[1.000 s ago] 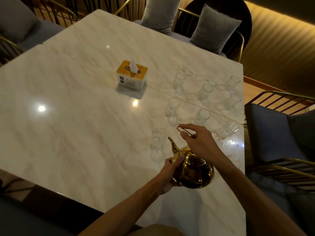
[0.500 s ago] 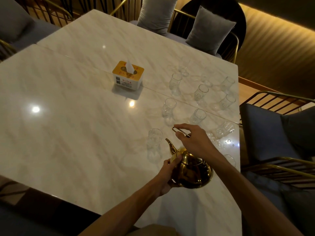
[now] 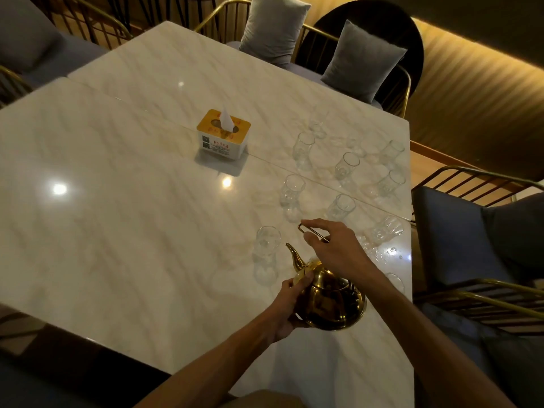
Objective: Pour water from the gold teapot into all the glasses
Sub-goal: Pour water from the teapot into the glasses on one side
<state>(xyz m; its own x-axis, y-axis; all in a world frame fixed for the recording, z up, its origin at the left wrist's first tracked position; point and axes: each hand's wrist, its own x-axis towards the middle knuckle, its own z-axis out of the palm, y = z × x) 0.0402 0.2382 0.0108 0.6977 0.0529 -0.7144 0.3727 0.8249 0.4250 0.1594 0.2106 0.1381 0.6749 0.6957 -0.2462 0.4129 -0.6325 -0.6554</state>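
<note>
The gold teapot (image 3: 331,301) was near the right front part of the marble table (image 3: 117,231), tilted, with its spout (image 3: 294,256) pointing up and away toward the nearest glass (image 3: 266,242). Whether its base touched the table could not be told.

The right hand (image 3: 332,248) was above the pot, palm down, with the wrist bent and the forearm running back toward the lower right. Its fingers were closed around the thin wire handle (image 3: 309,229), whose looped end stuck out past the fingertips on the left.

The left hand (image 3: 290,307) came in from the lower left with the forearm stretched along the table edge. It cupped the left side of the pot's body, the thumb pressed against the pot near the base of the spout and the other fingers wrapped underneath, mostly hidden.

The nearest glass stood upright just beyond the spout tip, not touching it. Whether it held water could not be told. More glasses (image 3: 341,206) stood farther back and to the right in loose rows, well apart from each other. A few drops of water (image 3: 391,251) shone on the table near the right edge. A tissue box (image 3: 222,135) with a gold top sat in the middle of the table, well away from the pot.
</note>
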